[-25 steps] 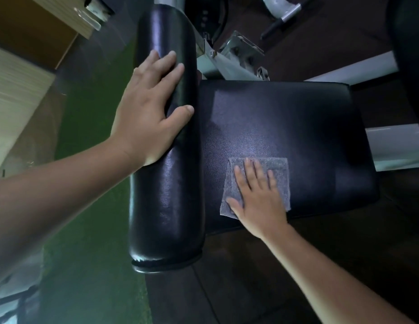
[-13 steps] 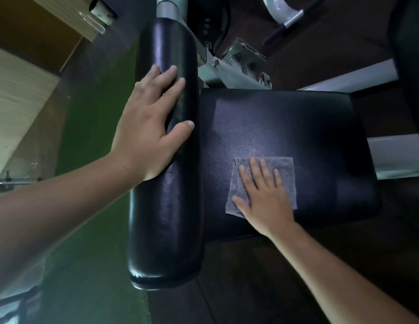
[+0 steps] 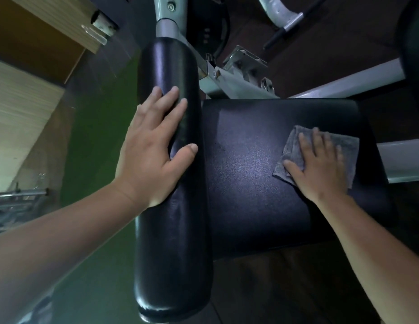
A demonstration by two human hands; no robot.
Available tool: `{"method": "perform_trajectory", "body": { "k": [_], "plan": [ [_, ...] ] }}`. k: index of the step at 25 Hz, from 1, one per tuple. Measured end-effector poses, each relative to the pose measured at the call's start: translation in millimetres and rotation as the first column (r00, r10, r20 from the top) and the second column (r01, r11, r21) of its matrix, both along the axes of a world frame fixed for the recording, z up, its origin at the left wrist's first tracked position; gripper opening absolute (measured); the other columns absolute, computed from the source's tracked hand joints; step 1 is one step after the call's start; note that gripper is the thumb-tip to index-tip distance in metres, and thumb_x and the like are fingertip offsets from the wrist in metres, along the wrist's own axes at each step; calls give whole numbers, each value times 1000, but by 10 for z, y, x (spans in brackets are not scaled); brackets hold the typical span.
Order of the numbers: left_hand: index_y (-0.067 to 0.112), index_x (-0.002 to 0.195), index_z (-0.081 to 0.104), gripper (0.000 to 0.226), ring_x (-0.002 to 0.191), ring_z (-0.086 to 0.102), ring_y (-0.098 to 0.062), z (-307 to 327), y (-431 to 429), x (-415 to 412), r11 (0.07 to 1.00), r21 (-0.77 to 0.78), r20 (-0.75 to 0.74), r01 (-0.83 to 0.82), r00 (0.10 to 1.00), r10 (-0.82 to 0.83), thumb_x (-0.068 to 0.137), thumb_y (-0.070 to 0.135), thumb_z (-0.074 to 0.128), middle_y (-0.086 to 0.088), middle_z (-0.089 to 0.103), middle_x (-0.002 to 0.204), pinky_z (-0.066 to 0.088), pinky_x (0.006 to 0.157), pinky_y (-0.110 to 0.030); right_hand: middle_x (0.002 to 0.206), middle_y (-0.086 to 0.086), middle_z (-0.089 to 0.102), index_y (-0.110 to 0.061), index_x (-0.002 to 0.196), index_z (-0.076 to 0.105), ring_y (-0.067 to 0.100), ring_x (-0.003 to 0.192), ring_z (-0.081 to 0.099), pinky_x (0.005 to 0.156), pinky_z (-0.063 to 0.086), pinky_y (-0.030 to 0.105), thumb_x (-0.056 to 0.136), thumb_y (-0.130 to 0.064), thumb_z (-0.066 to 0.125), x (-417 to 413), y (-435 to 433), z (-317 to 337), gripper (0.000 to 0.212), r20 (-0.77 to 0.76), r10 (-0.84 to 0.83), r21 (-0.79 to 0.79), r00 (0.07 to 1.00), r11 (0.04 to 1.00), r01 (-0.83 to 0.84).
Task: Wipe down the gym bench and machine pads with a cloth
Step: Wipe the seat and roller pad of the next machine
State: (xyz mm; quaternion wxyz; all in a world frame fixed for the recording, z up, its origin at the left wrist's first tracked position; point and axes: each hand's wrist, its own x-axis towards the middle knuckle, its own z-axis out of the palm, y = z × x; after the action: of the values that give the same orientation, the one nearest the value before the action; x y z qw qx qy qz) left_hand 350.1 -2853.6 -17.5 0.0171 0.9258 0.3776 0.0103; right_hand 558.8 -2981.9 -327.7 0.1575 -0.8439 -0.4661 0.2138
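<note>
A flat black seat pad [image 3: 250,174] fills the middle of the view. A grey cloth [image 3: 344,148] lies on its right part, and my right hand [image 3: 320,169] presses it flat with straight, spread fingers. Left of the seat runs a long black roller pad [image 3: 173,230] on a grey metal post [image 3: 167,26]. My left hand [image 3: 154,148] rests on the roller's upper half, fingers straight over the top and thumb laid along its right side.
White machine frame bars [image 3: 344,83] and a bracket [image 3: 246,64] sit behind the seat. Another white bar [image 3: 402,160] sticks out at the seat's right. Green flooring [image 3: 96,160] lies to the left, dark floor [image 3: 297,288] below, a wooden wall [image 3: 19,118] far left.
My right hand has slid the cloth across the seat pad from its near middle to its right side. My left hand has stayed on the roller pad.
</note>
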Motion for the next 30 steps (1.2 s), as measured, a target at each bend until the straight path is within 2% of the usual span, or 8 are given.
{"method": "perform_trajectory", "body": {
  "k": [4,8,11,14,17,19,25,30],
  "plan": [
    [14,157,42,72,160,13,-21,-13,14,-9,1000,2,1,2,1000,-2,93,46,50,2,30,168,18,126,-57,174,8,2,-26,166,9,31,160,3,127,10,56,92,-79,15,543,827,88,91,-82,-60,-16,995,998,59],
    [15,158,43,73,160,13,-20,-17,13,-9,1000,-2,9,-1,1000,1,93,47,50,3,30,168,19,126,-56,174,9,0,-24,166,7,30,160,1,128,7,54,96,-76,11,289,448,15,87,-23,-78,-29,997,997,77],
    [15,157,43,72,160,14,-21,-28,16,3,1000,4,15,-2,1000,2,93,47,51,2,31,168,20,125,-57,174,12,-1,-21,166,7,34,160,1,128,6,56,98,-74,21,-50,620,234,87,-114,-216,-106,970,973,204],
    [14,157,43,72,160,12,-20,-25,9,-5,1000,3,9,3,1000,-3,93,46,51,2,30,168,19,125,-57,173,14,-7,-19,166,1,35,160,-5,128,1,57,102,-60,24,-815,1253,734,79,-136,14,30,991,999,-10],
    [15,158,41,72,160,10,-18,-19,27,-25,1000,-6,0,8,1000,-8,94,46,50,3,28,169,17,126,-56,174,11,-8,-19,166,4,31,160,-9,128,-3,53,93,-52,3,-1408,1428,969,80,-80,343,99,936,937,-335],
    [15,158,41,72,160,10,-18,-19,31,-36,1000,-11,4,8,1000,-8,94,46,50,3,28,169,17,126,-57,174,8,-9,-25,166,4,28,160,-8,128,-3,50,99,-61,4,-1103,1457,777,77,-43,353,136,935,929,-345],
    [15,157,43,71,160,12,-19,-35,12,-19,1000,-3,25,-3,1000,3,93,46,51,4,31,168,17,127,-52,172,13,-9,-26,166,-3,34,159,-9,128,2,55,102,-69,15,-511,1624,565,79,-67,1,-6,998,1000,-2],
    [14,157,43,72,160,13,-21,-17,40,-36,1000,7,13,11,1000,-11,93,47,49,3,30,168,16,127,-52,173,9,-9,-29,166,3,30,160,-8,129,-1,53,102,-62,14,-1271,1297,857,73,-27,411,115,911,907,-405]
  ]
}}
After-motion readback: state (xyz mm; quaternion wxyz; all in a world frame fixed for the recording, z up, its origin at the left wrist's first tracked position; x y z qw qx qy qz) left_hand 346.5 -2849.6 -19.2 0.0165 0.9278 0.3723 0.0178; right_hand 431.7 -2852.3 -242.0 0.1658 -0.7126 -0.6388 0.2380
